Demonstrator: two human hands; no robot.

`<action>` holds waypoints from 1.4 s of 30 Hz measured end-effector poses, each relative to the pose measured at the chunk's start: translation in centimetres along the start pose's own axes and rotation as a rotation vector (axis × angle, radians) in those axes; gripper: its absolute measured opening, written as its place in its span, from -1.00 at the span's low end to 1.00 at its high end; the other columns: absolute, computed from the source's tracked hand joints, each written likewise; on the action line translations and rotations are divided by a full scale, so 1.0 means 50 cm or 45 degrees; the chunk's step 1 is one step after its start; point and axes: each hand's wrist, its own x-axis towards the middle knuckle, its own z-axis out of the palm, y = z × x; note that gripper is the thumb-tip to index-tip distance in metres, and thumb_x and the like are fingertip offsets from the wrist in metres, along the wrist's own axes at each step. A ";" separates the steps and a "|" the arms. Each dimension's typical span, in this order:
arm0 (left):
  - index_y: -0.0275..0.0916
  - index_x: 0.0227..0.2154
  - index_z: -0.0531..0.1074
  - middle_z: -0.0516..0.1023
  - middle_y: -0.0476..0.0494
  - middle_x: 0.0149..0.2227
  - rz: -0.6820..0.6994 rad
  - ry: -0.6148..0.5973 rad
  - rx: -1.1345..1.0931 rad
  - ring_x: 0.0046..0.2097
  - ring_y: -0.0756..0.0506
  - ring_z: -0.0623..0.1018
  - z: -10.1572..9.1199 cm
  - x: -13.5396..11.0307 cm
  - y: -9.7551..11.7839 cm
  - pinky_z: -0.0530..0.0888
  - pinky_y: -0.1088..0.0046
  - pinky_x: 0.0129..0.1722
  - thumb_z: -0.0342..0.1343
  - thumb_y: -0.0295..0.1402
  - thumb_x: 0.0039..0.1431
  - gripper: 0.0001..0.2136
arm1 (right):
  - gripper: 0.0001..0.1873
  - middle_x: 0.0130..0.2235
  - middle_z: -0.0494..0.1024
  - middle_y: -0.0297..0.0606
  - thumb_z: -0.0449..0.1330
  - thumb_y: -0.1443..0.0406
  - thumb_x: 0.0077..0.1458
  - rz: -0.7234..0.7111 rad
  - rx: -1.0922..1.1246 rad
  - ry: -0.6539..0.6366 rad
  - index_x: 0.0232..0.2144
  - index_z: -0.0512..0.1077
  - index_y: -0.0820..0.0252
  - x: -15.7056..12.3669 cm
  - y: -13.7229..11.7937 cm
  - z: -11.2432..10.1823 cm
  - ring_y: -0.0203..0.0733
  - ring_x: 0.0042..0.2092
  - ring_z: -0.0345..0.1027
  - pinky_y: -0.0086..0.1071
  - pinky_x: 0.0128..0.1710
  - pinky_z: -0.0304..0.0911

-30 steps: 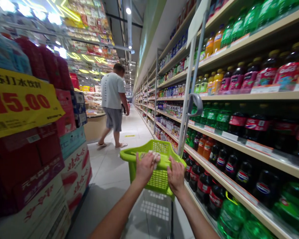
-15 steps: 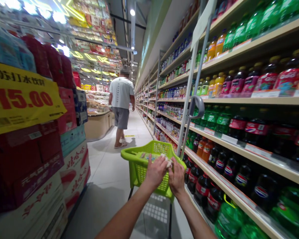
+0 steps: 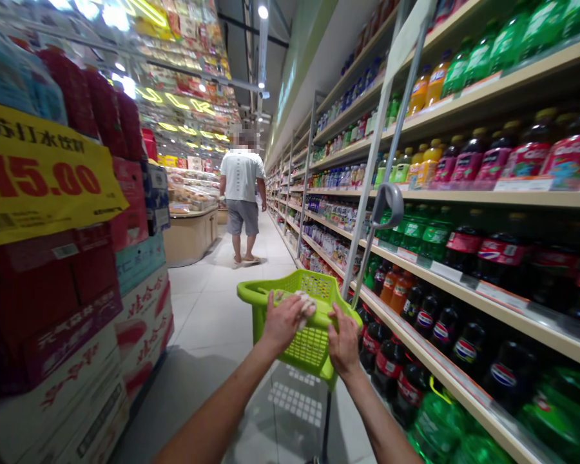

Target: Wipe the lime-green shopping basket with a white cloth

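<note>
Left hand (image 3: 284, 324) is holding a whitish wad (image 3: 307, 305), fingers bunched on it, at the near edge of the green cart (image 3: 309, 351). Right hand (image 3: 345, 341) is resting farther right there, fingers slightly bent; can't tell if gripping. Bottle shelves (image 3: 468, 194) are lining the right.

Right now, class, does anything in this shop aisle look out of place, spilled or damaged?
Nothing looks clearly spilled or damaged. One mildly odd thing: a crumpled pale wad, perhaps a cloth, bunched in the left hand at the green cart. It looks untidy beside the neat rows of bottles.
</note>
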 end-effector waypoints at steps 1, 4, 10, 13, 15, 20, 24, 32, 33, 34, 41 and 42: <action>-0.12 -0.17 0.36 0.46 -0.11 -0.07 -0.125 -0.006 0.014 -0.04 -0.13 0.41 -0.007 0.007 -0.015 -0.12 -0.03 0.12 -0.11 -0.40 0.12 -0.76 | -0.53 -0.23 0.45 -0.23 -0.15 0.28 0.13 0.021 0.021 -0.003 0.11 0.04 0.19 0.001 0.000 -0.002 -0.17 -0.17 0.30 -0.19 -0.10 0.03; -0.21 -0.24 0.39 0.51 -0.17 -0.18 -0.518 -0.060 0.118 -0.15 -0.17 0.45 -0.032 0.029 -0.081 -0.01 -0.05 0.06 -0.16 -0.39 0.13 -0.76 | -0.55 -0.24 0.45 -0.26 -0.17 0.30 0.13 0.107 0.060 0.017 0.09 0.07 0.17 0.006 -0.007 -0.003 -0.18 -0.17 0.29 -0.20 -0.08 0.02; -0.21 -0.36 0.38 0.52 -0.12 -0.29 -0.436 -0.124 0.238 -0.19 -0.14 0.45 -0.042 0.029 -0.109 0.05 0.06 0.05 -0.16 -0.39 0.12 -0.80 | -0.59 -0.28 0.45 -0.27 -0.15 0.28 0.11 0.105 -0.010 0.026 0.01 0.18 0.18 0.007 -0.002 -0.007 -0.18 -0.21 0.29 -0.21 -0.10 0.00; -0.23 -0.32 0.38 0.51 -0.14 -0.29 -0.372 -0.103 0.219 -0.17 -0.16 0.44 -0.038 0.013 -0.078 0.07 0.05 0.03 -0.13 -0.42 0.10 -0.81 | -0.62 -0.30 0.46 -0.27 -0.14 0.26 0.09 0.107 -0.090 0.010 -0.06 0.25 0.20 0.010 0.028 -0.022 -0.18 -0.22 0.29 -0.22 -0.11 0.00; -0.24 -0.27 0.37 0.50 -0.15 -0.26 -0.341 -0.094 0.204 -0.13 -0.17 0.43 -0.035 0.003 -0.054 0.07 0.05 0.04 -0.12 -0.45 0.08 -0.80 | -0.63 -0.31 0.47 -0.24 -0.14 0.25 0.09 0.145 -0.167 -0.014 -0.11 0.30 0.23 0.017 0.042 -0.031 -0.17 -0.23 0.29 -0.21 -0.11 0.00; -0.19 -0.17 0.33 0.48 -0.14 -0.14 -0.186 -0.059 0.113 -0.08 -0.15 0.42 -0.028 -0.028 0.003 0.03 0.04 0.08 -0.10 -0.46 0.08 -0.75 | -0.63 -0.09 0.43 -0.12 -0.10 0.24 0.11 0.125 -0.319 -0.121 -0.09 0.31 0.22 0.030 -0.011 -0.017 -0.06 -0.04 0.22 -0.03 0.01 -0.18; -0.15 -0.16 0.32 0.47 -0.10 -0.10 -0.036 -0.050 0.048 -0.06 -0.09 0.42 -0.047 -0.049 -0.002 -0.09 0.07 0.14 -0.12 -0.46 0.09 -0.74 | -0.66 -0.01 0.40 -0.22 -0.09 0.27 0.11 0.024 -0.215 -0.214 -0.07 0.30 0.12 0.023 -0.074 0.004 -0.08 0.05 0.14 0.00 0.07 -0.34; -0.20 -0.17 0.32 0.48 -0.12 -0.11 -0.571 -0.161 -0.063 -0.08 -0.11 0.45 -0.084 -0.073 -0.120 0.06 0.04 0.10 -0.21 -0.38 0.14 -0.74 | -0.68 -0.14 0.48 -0.27 -0.11 0.27 0.10 0.045 0.066 -0.157 -0.22 0.41 0.11 0.022 -0.012 -0.017 -0.17 -0.03 0.26 -0.10 0.08 -0.25; -0.21 -0.15 0.31 0.47 -0.12 -0.09 -0.540 -0.163 -0.140 -0.07 -0.09 0.44 -0.079 -0.077 -0.122 0.12 0.11 0.08 -0.21 -0.39 0.13 -0.72 | -0.68 -0.16 0.49 -0.27 -0.11 0.26 0.10 0.079 0.087 -0.132 -0.26 0.42 0.12 0.026 -0.007 -0.018 -0.16 -0.05 0.27 -0.09 0.08 -0.25; -0.21 -0.13 0.30 0.46 -0.11 -0.07 -0.507 -0.142 -0.225 -0.05 -0.08 0.43 -0.073 -0.080 -0.121 0.19 0.20 0.06 -0.22 -0.39 0.13 -0.71 | -0.69 -0.18 0.50 -0.27 -0.11 0.24 0.09 0.112 0.104 -0.119 -0.30 0.43 0.13 0.029 -0.005 -0.018 -0.16 -0.07 0.28 -0.08 0.08 -0.25; -0.19 -0.25 0.38 0.52 -0.04 -0.22 -0.293 -0.163 -0.448 -0.19 -0.03 0.47 -0.053 -0.046 -0.056 0.37 0.43 -0.15 -0.18 -0.35 0.13 -0.75 | -0.69 -0.10 0.41 -0.19 -0.04 0.18 0.05 0.169 0.060 -0.233 -0.25 0.41 0.13 0.037 -0.009 -0.012 -0.08 -0.02 0.21 0.04 0.10 -0.34; -0.19 -0.29 0.39 0.52 -0.04 -0.26 -0.246 -0.191 -0.398 -0.21 -0.03 0.46 -0.052 -0.038 -0.043 0.36 0.41 -0.13 -0.16 -0.36 0.11 -0.77 | -0.69 -0.10 0.40 -0.19 -0.04 0.18 0.05 0.174 0.048 -0.238 -0.26 0.42 0.12 0.037 -0.005 -0.012 -0.07 -0.01 0.20 0.06 0.10 -0.35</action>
